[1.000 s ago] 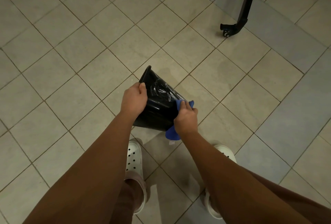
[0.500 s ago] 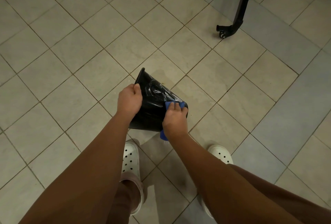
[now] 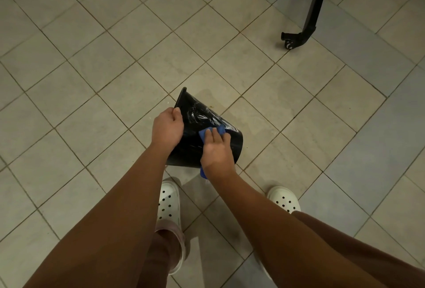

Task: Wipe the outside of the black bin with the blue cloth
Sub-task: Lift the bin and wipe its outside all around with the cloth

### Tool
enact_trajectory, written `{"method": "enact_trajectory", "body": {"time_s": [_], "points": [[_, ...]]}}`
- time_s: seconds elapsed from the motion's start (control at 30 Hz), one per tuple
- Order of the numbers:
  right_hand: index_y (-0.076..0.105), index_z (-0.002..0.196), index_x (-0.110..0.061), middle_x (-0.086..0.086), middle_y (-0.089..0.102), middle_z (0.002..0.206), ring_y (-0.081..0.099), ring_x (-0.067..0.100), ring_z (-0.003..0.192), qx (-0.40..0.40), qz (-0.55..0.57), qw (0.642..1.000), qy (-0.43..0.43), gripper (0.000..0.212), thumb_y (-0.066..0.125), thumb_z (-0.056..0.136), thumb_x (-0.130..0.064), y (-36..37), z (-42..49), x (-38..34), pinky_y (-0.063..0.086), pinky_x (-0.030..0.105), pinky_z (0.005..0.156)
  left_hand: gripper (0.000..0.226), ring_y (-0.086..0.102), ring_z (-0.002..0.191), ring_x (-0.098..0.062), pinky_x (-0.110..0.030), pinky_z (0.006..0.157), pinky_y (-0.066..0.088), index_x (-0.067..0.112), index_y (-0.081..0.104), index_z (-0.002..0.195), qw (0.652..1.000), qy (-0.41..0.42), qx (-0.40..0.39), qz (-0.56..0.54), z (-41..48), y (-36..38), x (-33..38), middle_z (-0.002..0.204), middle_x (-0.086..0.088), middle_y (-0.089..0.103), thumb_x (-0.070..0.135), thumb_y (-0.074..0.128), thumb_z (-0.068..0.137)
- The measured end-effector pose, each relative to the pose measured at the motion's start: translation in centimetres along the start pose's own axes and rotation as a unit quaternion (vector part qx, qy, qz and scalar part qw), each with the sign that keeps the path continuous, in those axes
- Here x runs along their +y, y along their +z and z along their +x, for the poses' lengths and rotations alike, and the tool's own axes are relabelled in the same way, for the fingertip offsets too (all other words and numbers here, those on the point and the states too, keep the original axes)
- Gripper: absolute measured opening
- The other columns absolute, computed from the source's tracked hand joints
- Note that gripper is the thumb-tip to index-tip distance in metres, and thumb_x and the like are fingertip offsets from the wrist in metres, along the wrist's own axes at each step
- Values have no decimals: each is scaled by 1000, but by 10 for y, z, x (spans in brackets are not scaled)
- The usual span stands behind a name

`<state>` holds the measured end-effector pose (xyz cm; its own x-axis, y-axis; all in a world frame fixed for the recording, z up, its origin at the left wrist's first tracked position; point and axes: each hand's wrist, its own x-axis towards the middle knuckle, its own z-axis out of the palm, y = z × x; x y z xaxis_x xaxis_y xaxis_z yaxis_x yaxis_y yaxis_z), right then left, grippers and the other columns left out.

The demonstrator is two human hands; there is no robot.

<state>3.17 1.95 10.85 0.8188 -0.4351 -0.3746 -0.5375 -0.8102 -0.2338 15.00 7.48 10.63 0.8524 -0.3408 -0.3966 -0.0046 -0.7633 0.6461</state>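
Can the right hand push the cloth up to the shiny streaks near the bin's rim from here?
Probably yes. The right hand presses the blue cloth on the wall of the black bin right beside the streaks, nothing between. The left hand grips the rim off to the side.

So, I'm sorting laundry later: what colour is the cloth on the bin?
Blue; the cloth on the black bin shows best in the head view.

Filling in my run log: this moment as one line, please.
left hand: grips black bin at rim | right hand: presses blue cloth on bin's outer wall | black bin: tilted
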Motion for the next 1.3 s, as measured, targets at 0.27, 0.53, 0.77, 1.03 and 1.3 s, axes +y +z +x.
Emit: {"method": "enact_trajectory", "body": {"time_s": [0.27, 0.53, 0.77, 1.03, 1.3], "points": [[26, 142, -4, 14, 34, 145, 26, 32, 134, -2, 60, 997, 51, 57, 50, 91, -14, -4, 13, 18, 17, 38, 113, 30, 49, 65, -6, -20, 56, 34, 10, 54, 88, 999, 41, -8, 34, -2, 5, 6, 70, 4, 51, 26, 34, 106], [40, 135, 6, 22, 44, 139, 38, 31, 131, 116, 41, 990, -62, 56, 57, 82, -4, -3, 13, -5, 24, 36, 112, 32, 56, 78, -25, -33, 69, 43, 8, 55, 86, 999, 19, -26, -18, 1, 0, 2, 81, -9, 58, 25, 36, 104], [33, 141, -3, 14, 35, 147, 28, 31, 136, 109, 134, 985, 10, 60, 56, 85, -6, 12, 9, 13, 14, 35, 115, 33, 64, 89, -32, -47, 86, 52, 10, 62, 88, 996, -15, -39, -78, 1, -1, 1, 89, -16, 66, 29, 39, 102], [31, 143, -5, 12, 29, 151, 15, 31, 142, 106, 187, 969, -119, 63, 58, 87, -3, 39, 5, 34, 16, 42, 117, 38, 66, 94, -33, -49, 92, 52, 9, 66, 97, 992, -42, -46, -110, 2, -6, -5, 96, -16, 69, 34, 38, 101], [49, 130, 4, 21, 50, 134, 43, 44, 125, 168, 170, 969, -55, 67, 70, 66, 8, 48, -1, 9, 32, 50, 104, 41, 64, 93, -33, -51, 90, 51, 6, 64, 97, 996, -16, -47, -71, 5, -4, -1, 96, -16, 68, 35, 34, 103]]}}
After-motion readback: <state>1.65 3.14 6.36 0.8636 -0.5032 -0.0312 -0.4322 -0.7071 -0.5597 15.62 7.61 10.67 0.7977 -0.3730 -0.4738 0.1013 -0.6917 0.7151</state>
